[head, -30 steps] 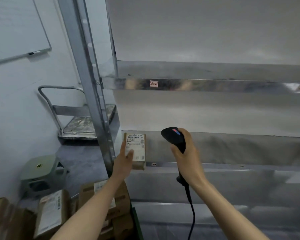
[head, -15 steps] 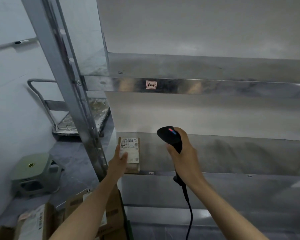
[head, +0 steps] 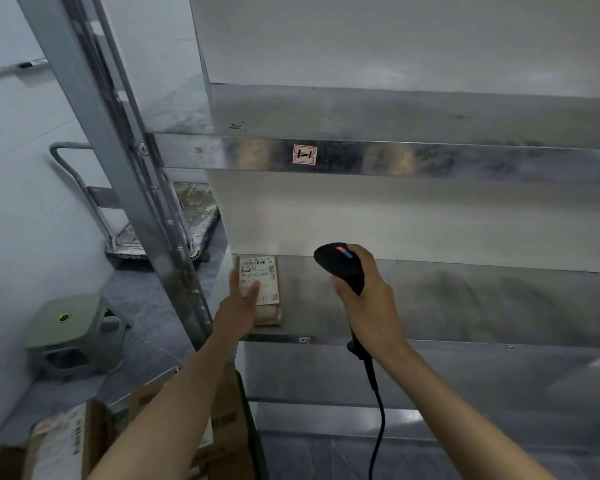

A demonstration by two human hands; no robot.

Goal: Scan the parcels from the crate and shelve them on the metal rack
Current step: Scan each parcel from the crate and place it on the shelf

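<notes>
A parcel (head: pixel 268 284) is held flat on the shelf (head: pixel 465 299) by the left hand (head: pixel 238 308); at its 3 o'clock, a scanner (head: pixel 340 266) is gripped by the right hand (head: pixel 371 306)

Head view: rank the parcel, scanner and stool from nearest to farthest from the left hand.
1. Parcel: held by the left hand, at the left end of the shelf.
2. Scanner: to the right, gripped in the right hand.
3. Stool: low, far left.
</notes>
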